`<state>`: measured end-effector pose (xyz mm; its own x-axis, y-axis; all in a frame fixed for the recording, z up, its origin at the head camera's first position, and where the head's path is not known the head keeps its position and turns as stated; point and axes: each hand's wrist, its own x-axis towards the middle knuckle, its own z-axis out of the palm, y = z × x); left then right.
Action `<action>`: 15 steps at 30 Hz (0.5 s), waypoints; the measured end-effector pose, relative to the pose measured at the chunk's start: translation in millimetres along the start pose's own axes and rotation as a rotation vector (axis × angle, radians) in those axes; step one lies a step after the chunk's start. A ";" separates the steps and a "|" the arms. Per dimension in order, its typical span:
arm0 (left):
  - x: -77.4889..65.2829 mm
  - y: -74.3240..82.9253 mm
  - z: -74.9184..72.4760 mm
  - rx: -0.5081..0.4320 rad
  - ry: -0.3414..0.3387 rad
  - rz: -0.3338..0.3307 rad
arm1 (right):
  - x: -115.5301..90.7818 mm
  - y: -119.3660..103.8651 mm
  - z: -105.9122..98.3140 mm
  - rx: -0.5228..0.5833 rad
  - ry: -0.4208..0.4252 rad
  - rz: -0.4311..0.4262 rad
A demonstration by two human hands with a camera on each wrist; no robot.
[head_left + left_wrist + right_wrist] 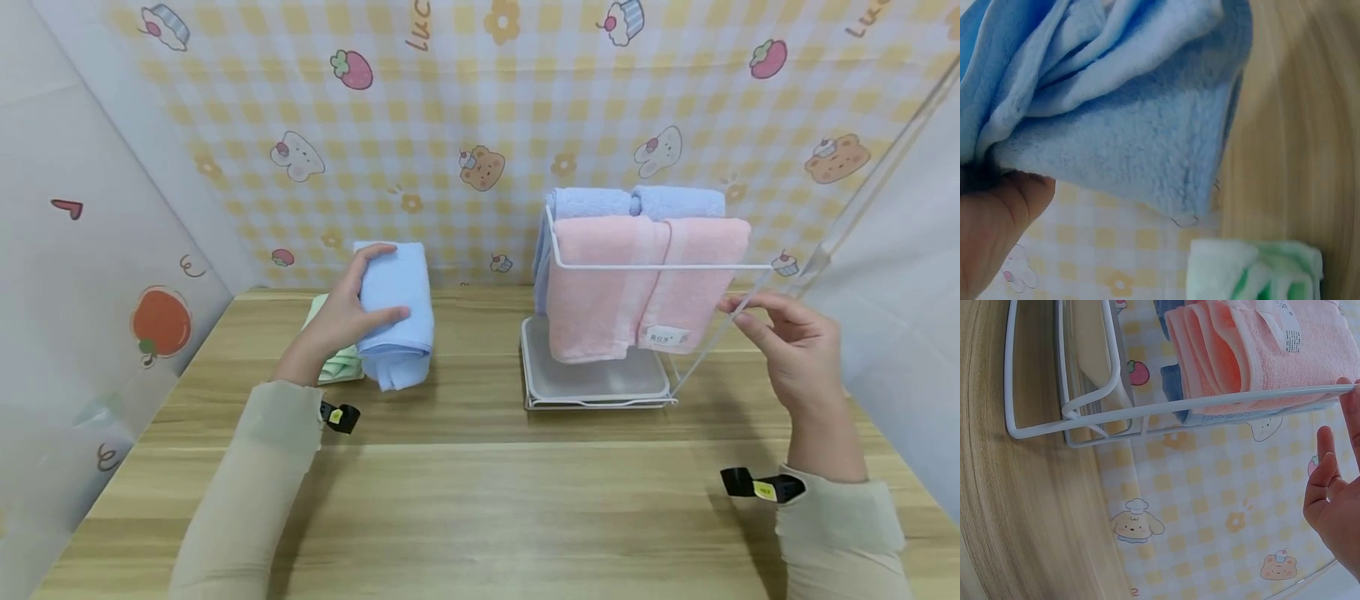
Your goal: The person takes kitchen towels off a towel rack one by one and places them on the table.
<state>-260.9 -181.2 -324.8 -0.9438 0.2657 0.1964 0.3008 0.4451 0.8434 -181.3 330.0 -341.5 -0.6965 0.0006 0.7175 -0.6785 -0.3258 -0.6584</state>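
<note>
My left hand (pixel 341 304) grips a folded light-blue towel (pixel 397 292), thumb across its front and fingers over its far side. The left wrist view shows the blue towel (pixel 1129 131) with loose folds; most of the hand is hidden there. Beside it on the table lies a folded pale-green towel (pixel 341 364), partly behind the left hand. At right, my right hand (pixel 798 350) pinches the slanting side wire of a white wire rack (pixel 652 267). Pink towels (pixel 600 283) hang on the rack, with blue towels (pixel 678 202) behind them.
The rack has a pale tray base (pixel 592 379) on the wooden table (pixel 487 517). A yellow checked cloth (pixel 420 125) covers the back wall, close behind the rack. Pale side panels (pixel 75 275) bound the table at left and right.
</note>
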 end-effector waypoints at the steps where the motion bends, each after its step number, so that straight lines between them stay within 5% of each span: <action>1: 2.7 -3.1 -0.4 0.008 -0.014 0.001 | -0.2 -0.3 -0.3 -0.001 -0.001 -0.002; 15: 36.5 -41.6 5.0 0.061 -0.244 -0.090 | -1.4 0.6 0.2 -0.019 0.000 -0.001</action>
<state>-307.1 -185.7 -355.2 -0.9085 0.4177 -0.0105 0.2318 0.5247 0.8192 -180.7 329.6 -342.8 -0.6957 0.0006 0.7183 -0.6836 -0.3076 -0.6618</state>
